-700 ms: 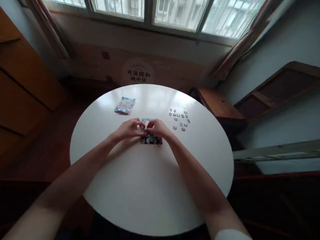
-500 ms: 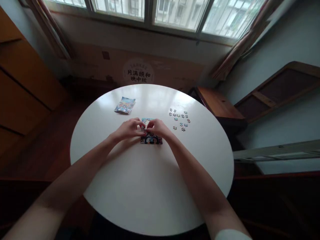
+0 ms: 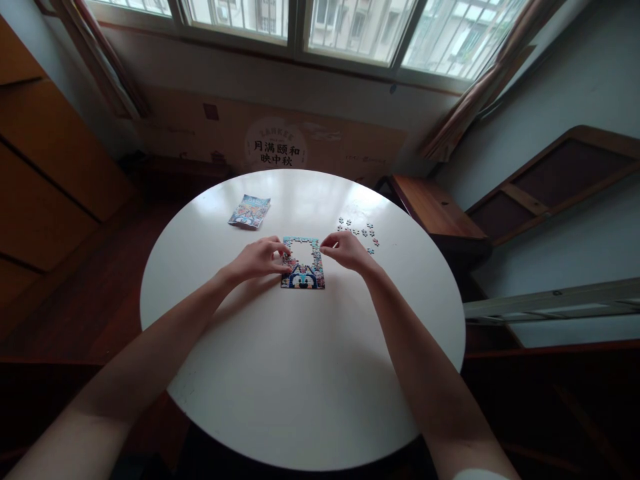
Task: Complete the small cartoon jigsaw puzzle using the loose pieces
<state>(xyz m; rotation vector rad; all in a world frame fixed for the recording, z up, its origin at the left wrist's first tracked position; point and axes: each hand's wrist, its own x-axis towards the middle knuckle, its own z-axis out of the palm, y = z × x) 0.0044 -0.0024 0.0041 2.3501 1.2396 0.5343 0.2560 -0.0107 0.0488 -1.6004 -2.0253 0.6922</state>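
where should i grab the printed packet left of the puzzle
Pinch the near edge of the printed packet, coming from above with the left hand, the closer one. It lies flat on the table, so a thin edge is probably the only hold.

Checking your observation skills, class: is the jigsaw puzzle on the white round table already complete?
No, the jigsaw puzzle has a bare white gap in its upper half, and loose pieces lie to its right.
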